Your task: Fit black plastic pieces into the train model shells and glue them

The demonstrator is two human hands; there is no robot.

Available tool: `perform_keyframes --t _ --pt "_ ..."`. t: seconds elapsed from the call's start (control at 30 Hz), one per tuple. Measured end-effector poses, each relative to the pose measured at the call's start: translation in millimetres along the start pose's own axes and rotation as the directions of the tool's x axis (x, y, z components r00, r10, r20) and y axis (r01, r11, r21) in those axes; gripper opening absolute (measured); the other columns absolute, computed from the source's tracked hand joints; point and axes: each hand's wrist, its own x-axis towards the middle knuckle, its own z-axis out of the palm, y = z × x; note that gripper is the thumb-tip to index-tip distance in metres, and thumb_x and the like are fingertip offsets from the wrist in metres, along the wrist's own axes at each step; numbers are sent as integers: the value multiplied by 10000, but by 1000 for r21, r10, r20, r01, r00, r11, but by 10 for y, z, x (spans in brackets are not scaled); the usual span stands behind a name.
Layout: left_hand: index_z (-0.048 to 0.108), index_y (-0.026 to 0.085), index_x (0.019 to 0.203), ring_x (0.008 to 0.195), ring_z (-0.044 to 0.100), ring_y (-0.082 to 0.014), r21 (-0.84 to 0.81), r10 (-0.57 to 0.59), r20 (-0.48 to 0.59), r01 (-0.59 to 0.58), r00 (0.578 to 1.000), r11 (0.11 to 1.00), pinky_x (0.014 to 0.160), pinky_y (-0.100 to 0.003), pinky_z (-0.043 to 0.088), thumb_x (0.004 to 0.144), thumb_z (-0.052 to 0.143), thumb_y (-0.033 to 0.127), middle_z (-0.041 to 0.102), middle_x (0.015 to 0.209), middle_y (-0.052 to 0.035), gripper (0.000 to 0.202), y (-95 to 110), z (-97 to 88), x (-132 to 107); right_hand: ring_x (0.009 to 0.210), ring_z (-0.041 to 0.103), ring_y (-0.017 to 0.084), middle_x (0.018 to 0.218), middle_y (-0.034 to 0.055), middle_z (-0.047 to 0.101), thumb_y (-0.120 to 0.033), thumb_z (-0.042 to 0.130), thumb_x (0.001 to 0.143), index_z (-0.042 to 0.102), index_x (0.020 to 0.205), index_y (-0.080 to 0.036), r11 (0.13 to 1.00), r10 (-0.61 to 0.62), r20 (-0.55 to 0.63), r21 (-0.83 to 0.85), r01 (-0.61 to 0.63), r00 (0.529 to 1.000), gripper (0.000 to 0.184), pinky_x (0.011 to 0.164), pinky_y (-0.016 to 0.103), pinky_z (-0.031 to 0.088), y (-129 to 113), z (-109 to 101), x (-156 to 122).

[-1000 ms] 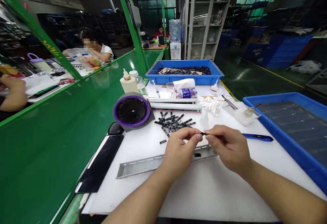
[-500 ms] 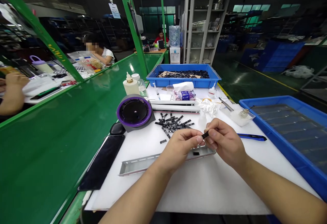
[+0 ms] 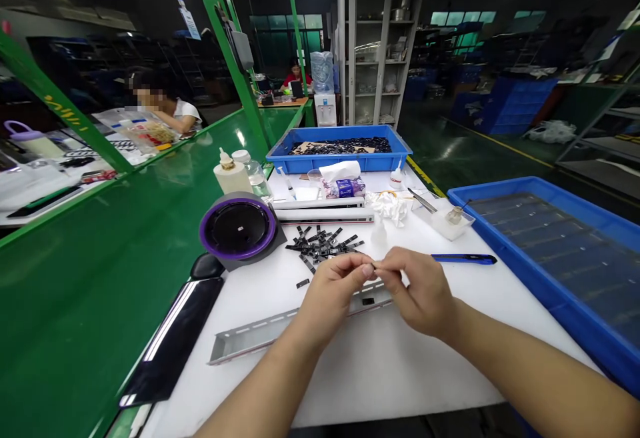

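My left hand (image 3: pixel 331 291) and my right hand (image 3: pixel 421 290) meet fingertip to fingertip over the white table. Between them they pinch a small black strip (image 3: pixel 374 268), nearly all of it hidden by the fingers. Just below lies a long grey metal channel (image 3: pixel 250 339), partly covered by my left hand and wrist; a small black piece (image 3: pixel 368 301) sits inside it. Beyond my hands a loose pile of black strips (image 3: pixel 323 243) is spread out, with one single strip (image 3: pixel 303 284) apart from it on the left.
A round purple-rimmed device (image 3: pixel 239 229) and a dark phone-like slab (image 3: pixel 173 338) stand left. A blue utility knife (image 3: pixel 465 259) lies right, near a large blue tray (image 3: pixel 463 199). White bars (image 3: pixel 325 215), a tissue pack (image 3: pixel 345 188) and a blue bin (image 3: pixel 335 163) are behind.
The view has turned somewhat to the right. My fingertips have closed in around the black strip, which showed plainly between them before and is now mostly covered.
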Motion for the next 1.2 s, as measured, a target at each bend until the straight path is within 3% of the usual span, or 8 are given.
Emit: perform_keyframes --t 0.2,0.3,0.43,0.57,0.77,0.97,1.07,1.2 --pt "688 153 760 763 575 -149 -223 0 190 43 982 974 816 -300 433 769 787 387 641 751 -29 254 4 -8 -21 454 288 66 582 -71 417 -365 536 965 470 773 -216 532 438 292 678 -508 850 252 461 222 267 -91 60 57" --pt "671 164 776 734 566 -151 -191 -21 198 59 980 980 783 -306 440 779 759 408 639 744 -27 260 -19 -4 -3 493 352 79 626 -53 457 -300 506 984 508 809 -222 702 362 175 595 -391 916 191 489 233 292 -120 51 -43" --pt "688 193 858 749 569 -164 346 108 -166 -45 980 937 731 -293 430 834 659 370 676 802 -28 182 14 -36 29 615 469 108 691 -34 526 -158 563 932 605 965 -255 975 -78 -54 202 87 996 111 592 268 364 -104 -4 -168" --pt "704 246 938 802 629 -211 864 343 -259 57 903 501 753 -334 440 879 580 343 726 888 -23 168 217 -224 -74 594 529 108 692 -13 592 -265 592 928 605 848 -215 930 276 -58 267 -251 960 95 573 263 422 27 -37 -31" --pt "714 267 919 771 671 -365 879 74 -390 395 918 -268 597 -402 449 938 400 319 733 846 -92 319 460 -790 -230 521 584 91 763 47 717 -361 745 751 608 781 -167 501 709 143 587 -636 690 240 455 198 427 303 -125 283" --pt "708 198 1123 1052 682 -325 951 125 -8 47 992 -306 804 -451 580 989 356 398 712 1181 -109 427 250 -850 -406 546 604 84 813 52 729 -367 758 752 616 829 -165 417 709 251 604 -679 659 258 466 183 453 305 -106 254" --pt "612 164 1293 1078 683 -257 918 214 315 -240 924 -315 876 -383 590 995 395 431 699 1220 -92 455 69 -705 -578 559 596 95 740 11 681 -377 734 788 619 816 -175 576 641 218 496 -650 735 234 498 210 484 288 -103 223" --pt "619 148 1241 943 722 -237 850 286 440 -293 851 -437 770 -364 613 1007 398 300 737 1113 -90 356 -48 -797 -791 603 617 134 679 2 643 -302 657 847 658 845 -184 820 506 237 166 -548 829 118 545 253 505 202 -139 168"
